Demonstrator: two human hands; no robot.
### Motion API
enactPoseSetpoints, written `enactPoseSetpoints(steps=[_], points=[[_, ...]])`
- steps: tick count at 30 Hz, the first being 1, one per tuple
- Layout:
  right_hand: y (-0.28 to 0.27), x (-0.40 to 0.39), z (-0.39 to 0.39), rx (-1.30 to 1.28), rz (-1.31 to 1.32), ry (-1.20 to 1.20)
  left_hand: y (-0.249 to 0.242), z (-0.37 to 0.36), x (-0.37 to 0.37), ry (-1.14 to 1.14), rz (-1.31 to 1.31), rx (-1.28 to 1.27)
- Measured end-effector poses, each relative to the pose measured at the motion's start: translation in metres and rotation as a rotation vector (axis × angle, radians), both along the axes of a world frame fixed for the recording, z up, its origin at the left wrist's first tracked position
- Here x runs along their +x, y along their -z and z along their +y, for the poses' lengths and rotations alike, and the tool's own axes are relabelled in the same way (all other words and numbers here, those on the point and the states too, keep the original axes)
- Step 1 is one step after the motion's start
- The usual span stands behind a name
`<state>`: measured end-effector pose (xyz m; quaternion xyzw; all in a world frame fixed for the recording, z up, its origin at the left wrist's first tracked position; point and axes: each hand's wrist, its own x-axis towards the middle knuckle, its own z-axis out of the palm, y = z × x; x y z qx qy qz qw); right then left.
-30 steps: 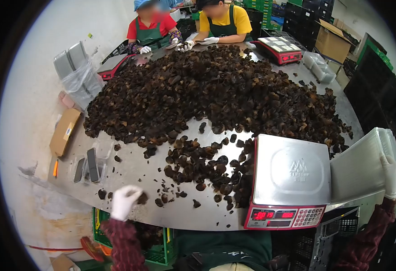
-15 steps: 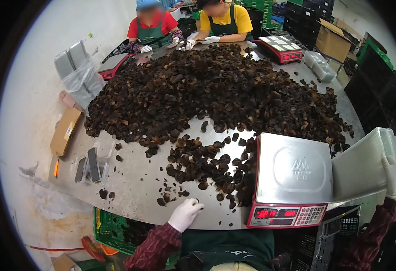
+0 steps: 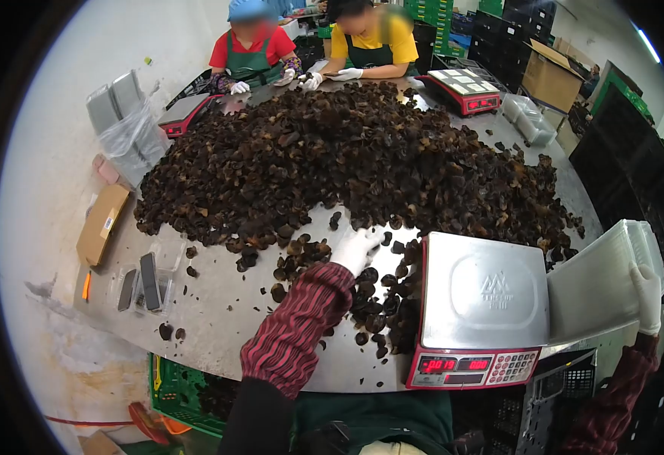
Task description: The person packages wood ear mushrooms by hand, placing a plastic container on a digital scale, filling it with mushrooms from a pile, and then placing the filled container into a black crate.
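Observation:
My left hand (image 3: 357, 251), in a white glove, is over the small group of dark, wrinkled pieces (image 3: 370, 303) in front of the main heap (image 3: 332, 159). Its fingers are blurred and partly hidden, so their grip does not show. At the right, my right hand (image 3: 647, 298), also gloved, is closed round the edge of a tilted stack of clear plastic trays (image 3: 593, 292). Between my hands stands a red and silver scale (image 3: 485, 292) with a bare plate and lit red digits.
Two people (image 3: 252, 53) (image 3: 374, 45) in green aprons are at the far side. Two more scales (image 3: 184, 115) (image 3: 465, 89) stand near them. Left are a cardboard piece (image 3: 103, 227) and dark blocks (image 3: 150, 282). A green crate (image 3: 188, 394) sits below the table edge.
My left hand has moved forward and right, from the bare metal near the table edge to the dark pieces. My right hand still holds the trays. The view has shifted slightly.

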<state>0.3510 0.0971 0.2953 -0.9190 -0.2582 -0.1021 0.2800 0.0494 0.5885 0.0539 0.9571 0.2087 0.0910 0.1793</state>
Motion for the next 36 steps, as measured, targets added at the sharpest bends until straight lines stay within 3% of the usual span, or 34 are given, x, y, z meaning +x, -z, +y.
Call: enactPoseSetpoints(steps=[1,2,3,5,6,7,9,11,13,15,16,17,19,21,24,27,31,32,33,35,36], points=[[0.001,0.0,0.001,0.01,0.002,0.002,0.018,0.009,0.009,0.039,0.068,-0.031],[0.001,0.001,0.001,0.011,-0.001,-0.008,0.044,0.016,0.016,-0.091,-0.067,-0.407],[0.001,0.003,-0.001,-0.01,-0.02,0.024,0.045,0.015,0.018,-0.044,-0.085,-0.406],[0.004,0.009,-0.004,-0.03,-0.03,0.033,0.022,-0.001,0.014,-0.192,-0.1,-0.672],[0.004,0.013,-0.007,-0.06,-0.043,0.051,0.026,-0.011,0.005,-0.053,-0.263,-0.377],[0.004,0.016,-0.01,-0.092,-0.054,0.073,0.018,-0.024,-0.001,-0.04,-0.423,-0.405],[0.006,0.02,-0.015,-0.104,-0.073,0.034,0.012,-0.04,-0.013,0.129,-0.195,-0.034],[0.008,0.032,-0.024,-0.144,-0.114,0.019,-0.008,-0.062,-0.03,0.226,-0.059,0.014],[0.011,0.036,-0.027,-0.127,-0.124,-0.013,-0.011,-0.072,-0.05,0.266,-0.249,0.019],[0.008,0.029,-0.025,-0.141,-0.111,0.001,-0.017,-0.062,-0.066,0.195,-0.358,0.051],[0.009,0.032,-0.027,-0.141,-0.109,0.003,-0.036,-0.048,-0.074,0.139,-0.219,-0.032],[0.011,0.037,-0.03,-0.167,-0.13,0.025,-0.027,-0.028,-0.083,0.12,-0.273,0.175],[0.013,0.04,-0.031,-0.19,-0.153,0.046,-0.003,0.001,-0.097,-0.244,-0.332,0.262],[0.014,0.04,-0.027,-0.165,-0.177,0.012,0.001,0.006,-0.11,-0.24,-0.047,0.132],[0.025,0.067,-0.049,-0.175,-0.173,0.032,0.008,-0.047,-0.111,0.0,0.071,0.076],[0.018,0.05,-0.038,-0.174,-0.162,0.041,-0.016,-0.085,-0.11,0.195,0.184,0.025],[0.013,0.047,-0.034,-0.196,-0.133,0.057,-0.032,-0.066,-0.111,0.273,-0.147,0.093],[0.013,0.046,-0.035,-0.19,-0.135,0.044,-0.063,-0.045,-0.107,0.225,-0.142,-0.01],[0.012,0.045,-0.036,-0.186,-0.135,0.034,-0.046,-0.016,-0.109,0.072,-0.413,0.055],[0.012,0.045,-0.037,-0.184,-0.121,0.041,-0.042,0.051,-0.125,-0.251,-0.447,0.239],[0.012,0.045,-0.038,-0.18,-0.107,0.043,-0.045,0.078,-0.135,-0.507,-0.133,0.165]])
